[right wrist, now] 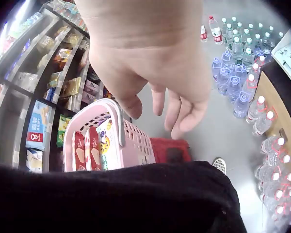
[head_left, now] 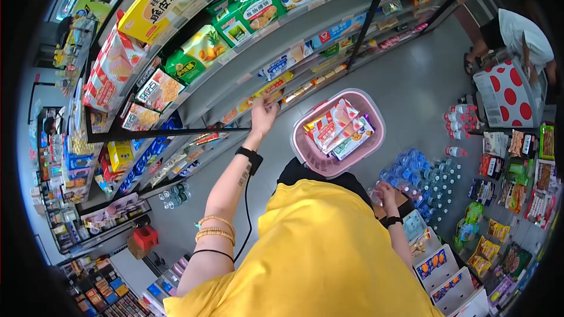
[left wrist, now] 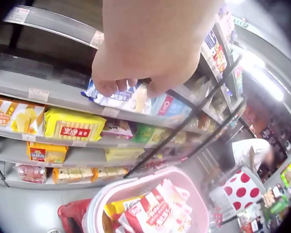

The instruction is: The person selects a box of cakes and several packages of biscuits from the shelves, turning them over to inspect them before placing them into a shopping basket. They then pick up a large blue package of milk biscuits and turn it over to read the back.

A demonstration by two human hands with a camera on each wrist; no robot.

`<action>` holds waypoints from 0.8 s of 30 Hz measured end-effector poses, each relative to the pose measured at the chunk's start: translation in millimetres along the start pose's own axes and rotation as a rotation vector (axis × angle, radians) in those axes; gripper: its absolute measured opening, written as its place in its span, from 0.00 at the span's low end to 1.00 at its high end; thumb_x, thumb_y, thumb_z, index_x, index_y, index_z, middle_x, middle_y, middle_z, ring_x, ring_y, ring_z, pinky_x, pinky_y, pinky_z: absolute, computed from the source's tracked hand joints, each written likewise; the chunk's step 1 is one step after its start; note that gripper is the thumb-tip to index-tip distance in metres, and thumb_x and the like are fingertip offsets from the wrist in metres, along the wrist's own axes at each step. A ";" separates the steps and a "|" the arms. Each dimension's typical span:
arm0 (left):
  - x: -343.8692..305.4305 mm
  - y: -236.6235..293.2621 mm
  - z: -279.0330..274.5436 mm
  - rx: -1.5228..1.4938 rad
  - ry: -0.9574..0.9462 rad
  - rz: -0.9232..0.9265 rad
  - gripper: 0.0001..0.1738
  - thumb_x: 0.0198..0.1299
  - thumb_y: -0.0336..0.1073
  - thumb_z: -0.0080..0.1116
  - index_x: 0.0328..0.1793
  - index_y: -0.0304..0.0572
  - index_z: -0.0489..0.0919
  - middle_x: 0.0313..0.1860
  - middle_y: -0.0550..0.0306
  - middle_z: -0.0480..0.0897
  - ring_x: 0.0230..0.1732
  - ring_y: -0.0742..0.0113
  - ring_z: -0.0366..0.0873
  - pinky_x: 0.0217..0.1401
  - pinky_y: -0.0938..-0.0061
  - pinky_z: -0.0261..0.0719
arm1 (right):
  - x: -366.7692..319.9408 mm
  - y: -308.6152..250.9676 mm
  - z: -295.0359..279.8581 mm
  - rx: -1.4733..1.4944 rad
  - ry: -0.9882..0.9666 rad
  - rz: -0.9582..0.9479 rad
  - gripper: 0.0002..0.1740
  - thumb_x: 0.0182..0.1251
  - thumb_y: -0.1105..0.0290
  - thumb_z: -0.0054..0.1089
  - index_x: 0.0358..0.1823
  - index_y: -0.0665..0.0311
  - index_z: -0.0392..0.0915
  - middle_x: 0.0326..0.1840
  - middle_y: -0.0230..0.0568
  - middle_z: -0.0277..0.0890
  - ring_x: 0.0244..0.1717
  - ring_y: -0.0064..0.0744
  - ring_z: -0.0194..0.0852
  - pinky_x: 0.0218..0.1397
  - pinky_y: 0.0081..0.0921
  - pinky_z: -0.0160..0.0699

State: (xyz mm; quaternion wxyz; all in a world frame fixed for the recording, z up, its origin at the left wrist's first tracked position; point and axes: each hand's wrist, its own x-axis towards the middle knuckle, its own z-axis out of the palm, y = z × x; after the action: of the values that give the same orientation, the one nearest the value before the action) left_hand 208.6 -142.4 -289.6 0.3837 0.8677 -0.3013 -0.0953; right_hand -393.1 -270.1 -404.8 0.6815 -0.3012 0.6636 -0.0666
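Snack packet (left wrist: pixel 117 98) on the shelf (left wrist: pixel 63 97), under the left hand (head_left: pixel 264 114).
Bent fingers touch it; I cannot tell if they hold it. Right hand (right wrist: pixel 150 53) hangs loose, empty, near the pink basket (right wrist: pixel 136 143).

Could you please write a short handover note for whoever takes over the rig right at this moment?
Left hand: up at the shelf, fingertips at a blue and white packet; a grip cannot be confirmed.
Right hand: hangs relaxed, holding nothing, beside the pink basket.
Done: several snack packs lie in the basket.
Left: the blue and white packet is on the shelf, not yet in the basket.
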 end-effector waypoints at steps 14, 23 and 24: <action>170.7 -93.0 47.7 -0.488 -0.300 -0.315 0.40 0.64 0.57 0.73 0.72 0.33 0.81 0.72 0.50 0.82 0.73 0.59 0.74 0.80 0.67 0.64 | -155.2 119.0 -6.7 0.083 0.319 0.097 0.14 0.76 0.68 0.57 0.60 0.57 0.76 0.41 0.36 0.84 0.32 0.25 0.87 0.28 0.18 0.80; 179.8 -123.0 62.9 -0.474 -0.252 -0.371 0.38 0.63 0.53 0.76 0.72 0.37 0.82 0.69 0.53 0.83 0.71 0.60 0.76 0.78 0.68 0.66 | -200.9 184.1 45.4 0.271 0.349 0.165 0.15 0.75 0.70 0.60 0.60 0.57 0.75 0.42 0.38 0.83 0.31 0.28 0.86 0.27 0.22 0.79; 180.7 -123.3 64.1 -0.491 -0.261 -0.384 0.37 0.62 0.53 0.76 0.72 0.37 0.82 0.69 0.53 0.83 0.71 0.60 0.76 0.78 0.68 0.66 | -202.5 184.7 49.2 0.251 0.337 0.175 0.15 0.76 0.69 0.60 0.61 0.58 0.75 0.42 0.37 0.84 0.31 0.27 0.86 0.28 0.22 0.80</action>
State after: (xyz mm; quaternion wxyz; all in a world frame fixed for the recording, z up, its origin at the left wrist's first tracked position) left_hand 383.3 -224.5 -410.9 0.5143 0.7708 -0.1472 -0.3460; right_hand -426.0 -5.4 -324.9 0.5963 -0.1400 0.7783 -0.1385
